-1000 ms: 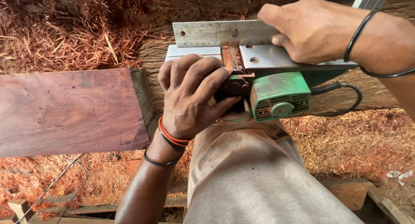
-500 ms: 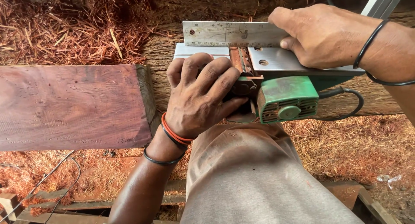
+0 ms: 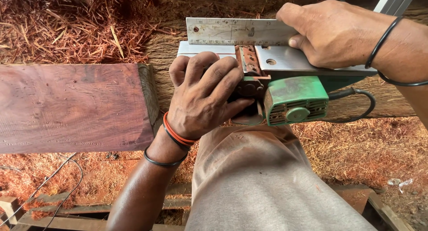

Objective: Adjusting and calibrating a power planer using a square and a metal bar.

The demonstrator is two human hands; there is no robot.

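A green electric planer [image 3: 296,99] lies upside down on my thigh, its silver sole plate [image 3: 285,58] facing up. My left hand [image 3: 205,95] grips the planer's front end next to the exposed cutter drum [image 3: 248,60]. My right hand [image 3: 332,32] presses a steel ruler [image 3: 234,31] on edge across the sole plate, near the cutter. Red and black bands circle my left wrist; a black band sits on the right one.
A reddish wooden plank [image 3: 73,107] lies to the left. Red wood shavings [image 3: 67,26] cover the ground. The planer's black cord [image 3: 361,104] loops to the right. My trouser leg [image 3: 263,182] fills the lower middle. Thin wires [image 3: 58,186] and timber frame pieces lie lower left.
The view has shifted slightly; hands, ruler and planer sit a little further right and lower in view. Grips are unchanged.
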